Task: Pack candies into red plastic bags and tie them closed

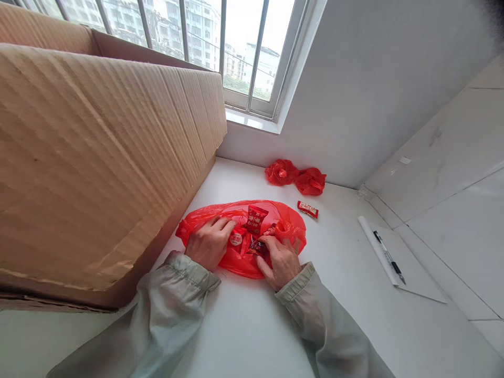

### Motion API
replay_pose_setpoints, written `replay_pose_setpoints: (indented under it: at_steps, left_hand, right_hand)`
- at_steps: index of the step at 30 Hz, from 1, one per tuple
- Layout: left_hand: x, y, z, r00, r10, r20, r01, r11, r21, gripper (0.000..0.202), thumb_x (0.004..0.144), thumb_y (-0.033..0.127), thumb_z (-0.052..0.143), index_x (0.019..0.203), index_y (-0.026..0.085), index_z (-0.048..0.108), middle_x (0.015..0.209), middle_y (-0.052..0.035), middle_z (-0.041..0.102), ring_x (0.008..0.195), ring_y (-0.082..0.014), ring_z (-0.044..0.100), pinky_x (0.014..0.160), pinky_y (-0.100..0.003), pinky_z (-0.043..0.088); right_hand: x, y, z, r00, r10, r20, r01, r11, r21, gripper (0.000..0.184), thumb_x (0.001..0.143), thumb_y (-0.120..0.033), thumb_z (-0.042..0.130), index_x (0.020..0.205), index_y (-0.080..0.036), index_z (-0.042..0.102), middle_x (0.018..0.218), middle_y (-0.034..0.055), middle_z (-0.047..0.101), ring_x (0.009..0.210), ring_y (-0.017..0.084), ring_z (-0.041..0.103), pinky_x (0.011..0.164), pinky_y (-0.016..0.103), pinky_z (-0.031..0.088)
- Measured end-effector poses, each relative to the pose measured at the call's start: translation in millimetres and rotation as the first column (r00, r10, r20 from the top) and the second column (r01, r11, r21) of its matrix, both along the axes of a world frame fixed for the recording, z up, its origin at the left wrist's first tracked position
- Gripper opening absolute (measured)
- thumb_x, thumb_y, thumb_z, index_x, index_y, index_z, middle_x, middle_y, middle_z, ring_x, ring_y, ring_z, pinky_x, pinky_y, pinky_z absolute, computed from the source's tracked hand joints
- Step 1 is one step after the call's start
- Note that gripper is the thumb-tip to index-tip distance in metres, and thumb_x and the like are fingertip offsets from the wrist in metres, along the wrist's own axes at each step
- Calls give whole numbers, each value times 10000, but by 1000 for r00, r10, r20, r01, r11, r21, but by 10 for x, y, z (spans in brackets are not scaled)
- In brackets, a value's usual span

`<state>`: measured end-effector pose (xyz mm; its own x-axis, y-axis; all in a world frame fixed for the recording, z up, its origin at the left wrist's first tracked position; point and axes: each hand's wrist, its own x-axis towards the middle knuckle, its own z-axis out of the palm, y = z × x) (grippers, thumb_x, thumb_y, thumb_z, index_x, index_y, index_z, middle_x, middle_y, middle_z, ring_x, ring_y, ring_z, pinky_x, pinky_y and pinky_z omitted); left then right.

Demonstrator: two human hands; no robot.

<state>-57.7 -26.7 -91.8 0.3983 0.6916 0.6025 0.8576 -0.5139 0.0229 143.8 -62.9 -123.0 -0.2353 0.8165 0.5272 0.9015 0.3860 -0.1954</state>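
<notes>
A thin red plastic bag (pixel 244 269) lies spread on the white table with its mouth gaping, and several small wrapped candies sit in it. My left hand (pixel 210 242) rests on the bag's left side, fingers bent onto the film. On the right, my right hand (pixel 281 262) has its fingertips on a dark wrapped candy (pixel 256 245); the thumb is low against the bag. A red square packet (pixel 256 218) stands tilted at the back of the opening. Near my left fingertips is a red wrapper with a round pale label (pixel 235 239). My fingers partly hide the contents.
A big open cardboard box (pixel 102 157) fills the left side. Behind the bag lie two crumpled red plastic bundles (pixel 296 177) and a single red candy (pixel 307 209). A notepad (pixel 417 273) with a pen (pixel 389 257) lies right, by the tiled wall. A barred window is behind.
</notes>
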Motion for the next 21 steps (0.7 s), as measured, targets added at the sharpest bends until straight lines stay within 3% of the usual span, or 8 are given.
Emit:
replay_pose_setpoints:
  at_steps: [2,4,8,11,13,17,21]
  left_hand:
    - [4,7,-8,999,42,8,-41,994,-100,352,879,78,449,1103,199,693,1022,-82,736,833,-274,684,618,-362,530]
    - [12,21,-17,999,16,29,-11,986,-164,409,859,49,411,1133,201,675,1105,-90,707,856,-260,685,628,-351,544]
    - [27,45,-13,978,-168,123,191,958,-213,398,780,25,419,1074,134,664,1187,-148,625,976,-254,661,823,-382,571]
    - [21,41,-2,953,-257,161,296,906,-301,254,803,94,467,967,113,660,1129,-173,598,993,-270,642,847,-404,566]
    - [13,34,-16,947,-282,156,321,868,-379,236,807,179,547,1012,112,645,1094,-166,590,988,-286,635,847,-427,565]
    - [28,14,-122,928,-321,190,373,804,-463,524,724,231,669,1223,126,547,1191,-170,548,1055,-301,620,914,-455,547]
    - [97,-10,-237,930,-304,204,365,815,-451,446,781,201,613,1220,160,545,1229,-165,565,1070,-295,638,893,-433,559]
  right_hand:
    - [32,11,3,998,-54,-45,56,997,49,241,834,-330,632,1054,-231,622,935,14,762,817,241,655,936,439,296]
    - [71,29,-7,995,-55,-78,63,993,99,272,839,-396,644,1054,-231,618,959,19,763,853,242,679,955,426,327]
    - [115,63,-57,988,-91,-128,97,994,44,293,827,-392,667,1073,-241,621,987,28,758,882,242,686,906,377,417]
    - [140,81,-73,983,-142,-114,143,990,-5,297,814,-359,678,1087,-249,641,943,38,753,888,256,667,918,381,425]
    - [176,98,-68,980,-178,-91,179,984,2,308,807,-360,687,1091,-247,657,953,58,742,925,276,639,899,385,430]
    - [281,149,-67,965,-251,-79,254,967,31,337,831,-339,662,1149,-226,659,1018,94,719,946,287,593,837,372,440]
    - [358,216,-99,953,-290,-86,296,953,67,329,897,-386,589,1168,-208,652,939,108,698,907,286,578,817,375,427]
